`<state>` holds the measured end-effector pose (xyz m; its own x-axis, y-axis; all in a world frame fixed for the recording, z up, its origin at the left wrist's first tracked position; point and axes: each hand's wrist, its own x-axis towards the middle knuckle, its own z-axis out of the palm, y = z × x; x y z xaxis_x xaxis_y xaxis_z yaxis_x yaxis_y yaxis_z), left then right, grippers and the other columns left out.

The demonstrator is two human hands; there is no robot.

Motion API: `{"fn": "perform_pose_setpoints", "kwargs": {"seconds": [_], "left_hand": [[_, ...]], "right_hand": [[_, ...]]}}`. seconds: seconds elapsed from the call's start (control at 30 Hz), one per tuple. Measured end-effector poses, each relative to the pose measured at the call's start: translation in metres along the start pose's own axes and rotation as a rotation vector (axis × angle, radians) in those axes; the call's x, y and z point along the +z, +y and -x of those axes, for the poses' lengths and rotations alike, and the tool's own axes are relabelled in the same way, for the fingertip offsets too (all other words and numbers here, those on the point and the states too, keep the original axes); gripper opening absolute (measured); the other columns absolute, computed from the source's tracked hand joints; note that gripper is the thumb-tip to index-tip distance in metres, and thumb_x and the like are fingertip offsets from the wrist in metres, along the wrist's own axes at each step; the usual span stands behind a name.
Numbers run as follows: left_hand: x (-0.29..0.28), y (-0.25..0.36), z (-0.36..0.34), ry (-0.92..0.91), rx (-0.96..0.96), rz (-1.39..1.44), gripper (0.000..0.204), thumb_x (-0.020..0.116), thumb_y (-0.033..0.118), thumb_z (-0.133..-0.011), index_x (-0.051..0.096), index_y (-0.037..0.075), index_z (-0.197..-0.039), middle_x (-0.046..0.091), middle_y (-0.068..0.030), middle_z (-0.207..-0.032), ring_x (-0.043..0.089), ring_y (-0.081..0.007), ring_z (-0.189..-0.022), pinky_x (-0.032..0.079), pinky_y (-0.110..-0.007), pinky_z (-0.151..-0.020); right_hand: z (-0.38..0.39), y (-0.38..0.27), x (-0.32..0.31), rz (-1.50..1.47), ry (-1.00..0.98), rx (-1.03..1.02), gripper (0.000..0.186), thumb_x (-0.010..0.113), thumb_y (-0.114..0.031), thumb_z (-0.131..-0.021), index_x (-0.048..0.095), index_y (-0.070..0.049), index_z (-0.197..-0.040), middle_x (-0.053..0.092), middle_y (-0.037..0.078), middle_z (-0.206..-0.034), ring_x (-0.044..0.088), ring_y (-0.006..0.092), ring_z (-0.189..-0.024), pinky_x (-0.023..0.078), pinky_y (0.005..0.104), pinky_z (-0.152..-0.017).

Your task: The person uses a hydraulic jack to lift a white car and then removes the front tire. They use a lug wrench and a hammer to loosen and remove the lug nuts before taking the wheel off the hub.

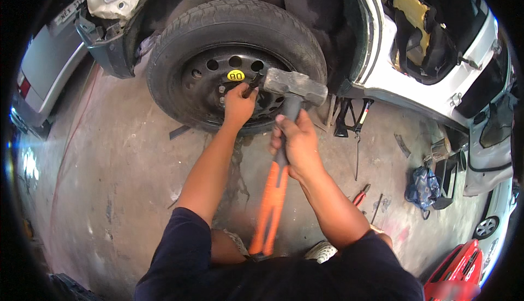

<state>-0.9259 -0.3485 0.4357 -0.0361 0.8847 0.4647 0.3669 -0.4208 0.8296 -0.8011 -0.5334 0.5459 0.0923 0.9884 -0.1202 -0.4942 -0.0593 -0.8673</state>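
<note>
My left hand (240,107) is closed around a short dark cylindrical tool (254,82), held at the hub of the wheel; its inner end is hidden by my fingers. Bare lug bolts or nuts show just left of that hand. The wheel has a black steel rim (188,93) with round holes, a yellow round sticker (236,75) and a worn tyre (169,55). In my right hand (300,143) is a sledgehammer (295,85), gripped on the dark upper part of its orange handle. Its heavy grey head is close to the dark tool's outer end; contact cannot be made out.
A white car body (376,39) with an open door frame surrounds the wheel. A jack (352,118) stands right of the tyre. Red-handled pliers (361,195), a blue patterned bag (423,188) and a red car part (461,263) lie on the concrete floor at right.
</note>
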Motion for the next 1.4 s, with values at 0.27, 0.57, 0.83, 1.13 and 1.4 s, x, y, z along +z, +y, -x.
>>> {"fn": "perform_pose_setpoints", "kwargs": {"seconds": [0.27, 0.57, 0.83, 1.13, 1.4], "left_hand": [[-0.017, -0.019, -0.009, 0.019, 0.023, 0.043, 0.026, 0.077, 0.021, -0.087, 0.064, -0.001, -0.08, 0.062, -0.0133, -0.063, 0.058, -0.0262, -0.057, 0.045, -0.036, -0.06], [-0.017, -0.004, -0.016, 0.018, -0.311, 0.304, 0.024, 0.073, 0.021, -0.091, 0.068, -0.002, -0.093, 0.07, -0.0076, -0.08, 0.061, -0.0144, -0.074, 0.047, -0.032, -0.07], [-0.012, -0.009, -0.027, -0.096, -0.329, 0.347, 0.025, 0.074, 0.025, -0.093, 0.068, 0.001, -0.095, 0.065, 0.0005, -0.082, 0.055, -0.0095, -0.077, 0.044, -0.028, -0.072], [-0.009, -0.01, -0.026, -0.068, -0.401, 0.579, 0.015, 0.069, 0.016, -0.093, 0.068, 0.001, -0.097, 0.064, -0.0007, -0.082, 0.056, -0.0112, -0.075, 0.045, -0.029, -0.069], [-0.001, -0.018, -0.018, -0.085, -0.277, 0.686, 0.009, 0.064, 0.009, -0.092, 0.066, 0.001, -0.097, 0.06, -0.0003, -0.08, 0.051, -0.0102, -0.069, 0.041, -0.029, -0.063]], "right_hand": [[0.024, 0.04, -0.02, -0.22, 0.364, -0.248, 0.01, 0.053, -0.014, -0.103, 0.044, -0.01, -0.101, 0.051, 0.003, -0.077, 0.05, 0.0128, -0.061, 0.046, 0.0311, -0.054], [-0.018, 0.006, 0.057, 0.288, -0.017, -0.143, 0.011, 0.054, -0.01, -0.1, 0.047, -0.004, -0.105, 0.054, 0.006, -0.076, 0.052, 0.0135, -0.055, 0.046, 0.0294, -0.049], [-0.009, 0.04, 0.019, -0.023, 0.167, -0.277, 0.01, 0.052, -0.01, -0.102, 0.043, -0.007, -0.105, 0.054, 0.005, -0.076, 0.052, 0.0138, -0.054, 0.046, 0.0296, -0.048], [-0.069, 0.008, 0.038, 0.547, -0.125, -0.343, 0.016, 0.054, -0.004, -0.098, 0.046, -0.003, -0.113, 0.056, 0.005, -0.078, 0.056, 0.0135, -0.053, 0.047, 0.0309, -0.048], [-0.024, 0.036, 0.03, 0.273, 0.021, -0.397, 0.027, 0.053, -0.004, -0.099, 0.036, 0.001, -0.12, 0.058, 0.009, -0.085, 0.057, 0.0137, -0.057, 0.05, 0.0336, -0.051]]}}
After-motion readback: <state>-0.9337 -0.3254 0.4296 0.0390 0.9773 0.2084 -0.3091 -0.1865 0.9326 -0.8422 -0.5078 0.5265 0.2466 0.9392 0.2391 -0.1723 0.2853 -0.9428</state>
